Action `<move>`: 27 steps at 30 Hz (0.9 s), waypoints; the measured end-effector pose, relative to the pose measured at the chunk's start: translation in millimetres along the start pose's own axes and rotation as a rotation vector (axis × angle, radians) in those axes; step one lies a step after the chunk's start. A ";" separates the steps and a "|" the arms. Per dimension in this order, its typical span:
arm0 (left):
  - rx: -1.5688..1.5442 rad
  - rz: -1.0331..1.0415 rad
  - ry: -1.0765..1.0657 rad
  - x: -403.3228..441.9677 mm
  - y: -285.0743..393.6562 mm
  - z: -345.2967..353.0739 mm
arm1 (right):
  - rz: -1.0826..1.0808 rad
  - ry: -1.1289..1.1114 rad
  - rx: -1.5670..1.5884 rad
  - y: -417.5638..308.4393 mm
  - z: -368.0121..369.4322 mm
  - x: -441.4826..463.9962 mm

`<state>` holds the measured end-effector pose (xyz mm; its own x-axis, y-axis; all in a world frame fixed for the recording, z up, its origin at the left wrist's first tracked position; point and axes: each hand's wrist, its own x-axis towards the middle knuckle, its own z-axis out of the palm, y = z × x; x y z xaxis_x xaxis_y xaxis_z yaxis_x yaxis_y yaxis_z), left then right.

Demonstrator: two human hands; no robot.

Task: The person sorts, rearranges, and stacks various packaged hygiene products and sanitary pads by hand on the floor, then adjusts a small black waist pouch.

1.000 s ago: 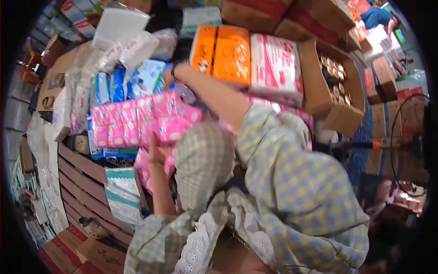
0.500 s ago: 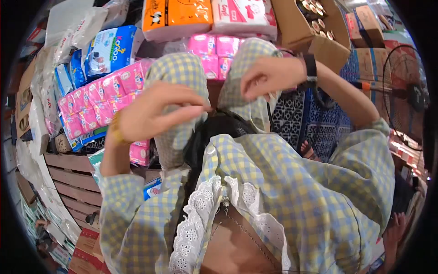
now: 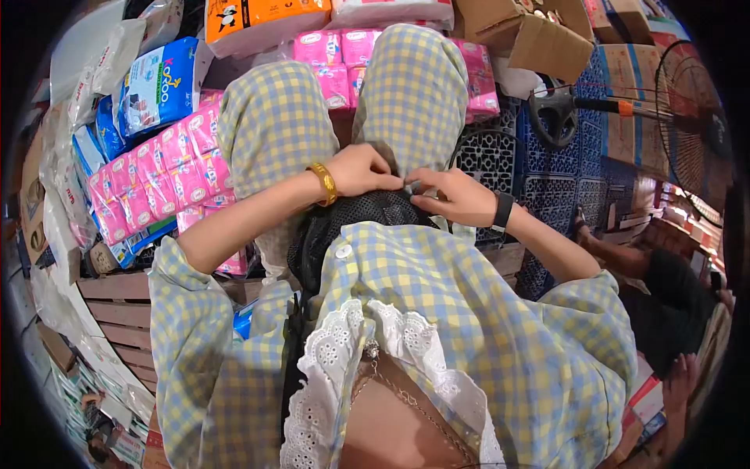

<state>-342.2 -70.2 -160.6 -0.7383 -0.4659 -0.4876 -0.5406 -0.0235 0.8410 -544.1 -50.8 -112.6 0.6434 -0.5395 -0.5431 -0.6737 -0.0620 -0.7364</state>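
A black mesh bag [image 3: 375, 209] lies across my lap, partly under my checked shirt. At its far edge both hands come together, fingertips almost touching. My left hand [image 3: 361, 170], with a gold bracelet [image 3: 322, 184] at the wrist, is closed in a pinch on the bag's edge. My right hand [image 3: 457, 197], below a black wristband [image 3: 502, 211], pinches the same edge from the other side. Whatever small part sits between the fingertips is too small to make out. My knees [image 3: 414, 94] in checked trousers rise just beyond the hands.
Pink packs [image 3: 160, 176] and a blue Karoo pack [image 3: 158, 82] are at left. An orange pack [image 3: 266, 22] and an open cardboard box [image 3: 547, 51] stand ahead. On the right are blue crates [image 3: 551, 207], a fan [image 3: 680, 109] and another person's leg [image 3: 617, 254].
Both hands have come down and together onto the edge of the black bag, from being apart above my lap. The view has shifted, showing more of the crates and fan.
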 end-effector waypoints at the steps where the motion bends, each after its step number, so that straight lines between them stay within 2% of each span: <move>1: -0.084 0.024 0.062 0.5 -4.1 3.3 | -0.029 0.014 -0.004 0.1 1.3 -0.2; 3: -0.245 0.073 0.185 -1.1 -9.8 5.9 | -0.089 0.048 -0.011 0.2 4.2 0.6; 4: -0.243 0.070 0.184 -3.9 -11.9 7.8 | -0.090 0.048 -0.008 0.0 7.8 1.1; 7: -0.098 0.292 0.495 -27.1 -5.5 13.2 | -0.318 0.276 -0.155 -1.5 23.9 2.4; 8: -0.098 0.284 0.494 -35.2 -5.6 12.7 | -0.320 0.273 -0.149 -2.6 26.6 2.6; 10: 0.014 0.315 0.633 -55.3 -6.6 8.3 | -0.211 0.218 -0.099 -8.3 27.2 2.8; 12: 0.150 0.299 0.613 -87.9 -5.4 3.7 | -0.158 0.188 -0.073 -15.3 23.5 2.1; 14: -0.091 0.268 0.553 -120.9 -10.3 7.6 | -0.036 0.076 -0.008 -24.3 16.3 -1.7; 15: -0.091 0.269 0.551 -136.0 -10.6 11.2 | 0.025 0.022 0.024 -25.9 14.8 -2.5; 16: -0.197 0.165 0.493 -150.1 -10.2 15.5 | 0.026 0.022 0.024 -25.8 15.8 -3.5; 17: -0.303 0.060 0.433 -158.2 -10.3 16.0 | -0.047 0.024 0.057 -26.2 18.4 -5.3; 18: -0.304 0.064 0.433 -160.3 -11.5 11.7 | -0.121 0.028 0.086 -26.1 20.4 -6.6; 20: -0.191 0.274 0.357 -160.0 -13.9 1.8 | -0.191 0.030 0.111 -23.5 23.1 -6.6; 21: -0.136 0.377 0.320 -157.7 -14.1 -2.6 | -0.295 0.033 0.119 -20.8 25.2 -5.6; 22: -0.138 0.379 0.321 -152.5 -12.5 -8.7 | -0.400 0.037 0.131 -18.4 28.1 -4.9; 23: -0.306 0.376 0.349 -143.3 -9.4 -16.4 | -0.505 0.041 0.144 -17.3 29.7 -4.9; 24: -0.472 0.370 0.375 -132.7 -6.5 -22.4 | -0.505 0.040 0.144 -17.6 29.7 -5.5; 25: -0.472 0.371 0.375 -118.1 -2.5 -25.8 | -0.502 0.020 0.135 -18.6 28.6 -5.9; 27: 0.043 0.255 0.262 -84.7 9.3 -26.3 | -0.498 -0.022 0.115 -20.7 24.5 -6.3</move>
<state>-274.1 -54.2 -105.3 -0.7263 -0.6630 -0.1818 -0.3724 0.1572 0.9146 -525.2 -25.6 -103.8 0.8845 -0.4503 -0.1220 -0.2394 -0.2138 -0.9471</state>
